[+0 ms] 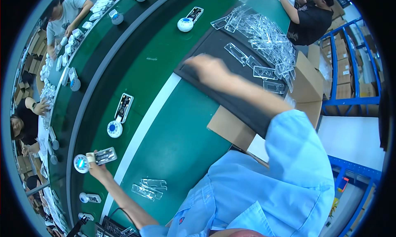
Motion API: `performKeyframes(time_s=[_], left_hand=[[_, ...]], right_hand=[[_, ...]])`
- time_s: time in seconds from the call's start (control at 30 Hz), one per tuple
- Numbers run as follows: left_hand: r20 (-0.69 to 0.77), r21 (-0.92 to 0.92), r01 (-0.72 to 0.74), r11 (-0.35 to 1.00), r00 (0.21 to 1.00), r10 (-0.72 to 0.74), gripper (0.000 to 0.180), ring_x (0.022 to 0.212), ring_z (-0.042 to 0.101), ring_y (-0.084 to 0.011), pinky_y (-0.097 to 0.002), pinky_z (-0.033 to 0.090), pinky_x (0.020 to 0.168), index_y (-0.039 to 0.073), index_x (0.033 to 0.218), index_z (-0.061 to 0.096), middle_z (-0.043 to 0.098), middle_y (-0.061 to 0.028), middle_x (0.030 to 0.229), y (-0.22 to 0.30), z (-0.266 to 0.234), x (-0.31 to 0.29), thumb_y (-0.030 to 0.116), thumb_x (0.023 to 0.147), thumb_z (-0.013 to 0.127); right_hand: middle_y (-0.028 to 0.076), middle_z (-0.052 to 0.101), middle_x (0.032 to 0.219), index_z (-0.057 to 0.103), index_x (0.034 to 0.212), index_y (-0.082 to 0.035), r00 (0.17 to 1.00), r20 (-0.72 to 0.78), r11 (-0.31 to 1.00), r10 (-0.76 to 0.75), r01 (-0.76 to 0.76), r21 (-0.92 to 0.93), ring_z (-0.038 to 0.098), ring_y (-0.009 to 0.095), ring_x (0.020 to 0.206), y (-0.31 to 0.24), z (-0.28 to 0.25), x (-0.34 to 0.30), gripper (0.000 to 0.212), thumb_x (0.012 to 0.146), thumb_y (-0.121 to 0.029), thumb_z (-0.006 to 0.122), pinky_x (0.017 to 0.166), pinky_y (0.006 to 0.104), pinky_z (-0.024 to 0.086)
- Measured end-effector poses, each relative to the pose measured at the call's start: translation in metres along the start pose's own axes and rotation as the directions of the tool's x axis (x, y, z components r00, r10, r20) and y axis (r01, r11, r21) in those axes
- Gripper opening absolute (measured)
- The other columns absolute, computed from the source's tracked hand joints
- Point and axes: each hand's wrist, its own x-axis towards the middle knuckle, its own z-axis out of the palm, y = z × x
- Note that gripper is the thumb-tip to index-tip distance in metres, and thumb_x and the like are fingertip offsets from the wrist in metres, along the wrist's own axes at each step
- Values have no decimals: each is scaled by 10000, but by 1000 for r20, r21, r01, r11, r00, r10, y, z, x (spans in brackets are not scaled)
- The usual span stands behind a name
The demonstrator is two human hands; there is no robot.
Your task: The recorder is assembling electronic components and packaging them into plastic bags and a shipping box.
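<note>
My left hand [97, 169] grips a white device with a round, glowing head [81, 164] at the green conveyor's near side. A clear plastic cover [106, 155] appears to lie over its rectangular body. My right hand [210, 72] is over the far corner of a black mat [243, 100]. Motion blurs its fingers, and I cannot make out anything in them. Beyond it, a heap of clear plastic covers [264, 41] spreads across the mat. A few more clear covers [149, 189] lie on the green table [181, 121] between my arms.
Similar white devices [114, 129] lie along the green belt [152, 57], some with bare electronics showing. A grey curved rail [93, 80] divides the line. Co-workers sit across it and at the far right. Cardboard boxes [231, 125] and blue shelving [354, 100] stand on my right.
</note>
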Motion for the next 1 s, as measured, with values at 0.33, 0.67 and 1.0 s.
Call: performKeyframes(time_s=[0.33, 0.67, 1.0], left_hand=[[-293, 855, 55, 515, 871, 394, 474, 845, 598, -265, -388, 489, 697, -35, 1125, 538, 589, -167, 995, -62, -15, 70, 326, 828, 615], [-82, 188, 248, 950, 968, -237, 602, 713, 638, -222, -299, 541, 481, 18, 1147, 397, 573, -137, 950, -63, 68, 0, 436, 800, 656], [-204, 28, -396, 918, 897, 393, 547, 946, 568, -180, -293, 464, 853, -28, 1150, 447, 574, -118, 1073, -9, 105, -65, 94, 722, 766]], right_hand=[[85, 340, 1417, 340, 1355, -124, 789, 570, 648, -231, 561, -515, 318, 243, 1321, 214, -72, -36, 561, 820, -92, 502, 1035, 395, 317], [94, 547, 1129, 492, 1099, -78, 681, 626, 689, -379, 659, -301, 453, 258, 1185, 167, -64, -12, 346, 789, -182, 606, 1045, 406, 307], [112, 517, 848, 521, 1227, -63, 994, 96, 947, 53, -81, 311, 548, 240, 778, -20, -7, -48, 494, 794, -258, 659, 712, 340, 462]])
